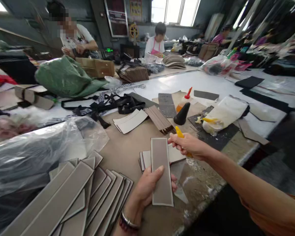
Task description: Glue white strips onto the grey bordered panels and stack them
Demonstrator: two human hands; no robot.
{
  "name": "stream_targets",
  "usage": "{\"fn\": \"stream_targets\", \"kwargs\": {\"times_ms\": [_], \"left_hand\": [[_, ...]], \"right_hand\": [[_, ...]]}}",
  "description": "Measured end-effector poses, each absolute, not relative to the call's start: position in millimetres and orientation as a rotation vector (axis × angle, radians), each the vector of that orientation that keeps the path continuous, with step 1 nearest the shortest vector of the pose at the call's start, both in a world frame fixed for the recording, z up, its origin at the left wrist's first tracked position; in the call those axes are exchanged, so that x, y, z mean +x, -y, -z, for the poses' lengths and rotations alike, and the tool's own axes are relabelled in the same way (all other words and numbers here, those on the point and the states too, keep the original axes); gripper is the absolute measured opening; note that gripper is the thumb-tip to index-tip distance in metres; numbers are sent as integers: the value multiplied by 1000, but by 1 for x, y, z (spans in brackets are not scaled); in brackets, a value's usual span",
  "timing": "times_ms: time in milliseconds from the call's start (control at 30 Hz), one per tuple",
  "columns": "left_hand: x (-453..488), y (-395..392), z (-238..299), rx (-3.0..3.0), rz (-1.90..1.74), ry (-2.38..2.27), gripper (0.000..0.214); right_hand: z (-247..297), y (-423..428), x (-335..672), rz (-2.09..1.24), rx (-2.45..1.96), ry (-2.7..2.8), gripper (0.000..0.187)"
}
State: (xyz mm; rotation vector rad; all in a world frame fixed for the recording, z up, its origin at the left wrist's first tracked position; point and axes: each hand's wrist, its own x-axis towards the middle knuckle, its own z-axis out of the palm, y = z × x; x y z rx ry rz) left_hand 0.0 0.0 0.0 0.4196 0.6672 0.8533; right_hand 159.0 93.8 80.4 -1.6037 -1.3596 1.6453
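My left hand (pixel 148 188) grips a grey rectangular strip (pixel 161 164) with a pale edge, held upright over the brown table. Its thumb lies across the strip's face. My right hand (pixel 189 146) is closed round a yellow tool (pixel 179 132), whose tip points at the strip's upper right corner. Just behind the strip lies a small stack of similar pieces (pixel 173 154). A fan of long grey strips (pixel 73 200) is spread out to the left of my left hand.
A clear plastic bag (pixel 39 154) lies at left. Ahead are a black cone (pixel 182 114), an orange glue bottle (pixel 184 101), a white bag (pixel 223 114), brown card stacks (pixel 159 119) and black straps (pixel 108 105). Other people work at the far side.
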Motion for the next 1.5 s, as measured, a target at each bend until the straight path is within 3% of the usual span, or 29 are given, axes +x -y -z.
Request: {"fn": "stream_targets", "kwargs": {"times_ms": [300,700,900,1233,1400,1500], "left_hand": [[6,8,-9,411,-783,-611,35],[15,35,-23,412,-802,-681,43],[0,53,-28,387,-857,-715,47],[-148,95,-101,794,-844,-1803,47],[-212,87,-80,1062,-559,-2582,57],[-216,85,-61,1265,-583,-2745,56]], "right_hand": [[-62,-83,167,-1931,-1289,1301,48],[-54,-64,161,-1739,-1395,1315,37],[-62,-53,149,-1758,-1379,1434,44],[-81,-45,150,-1611,-1312,1588,51],[-83,-54,173,-1524,-1410,1542,52],[-84,-54,182,-1460,-1512,1508,56]]}}
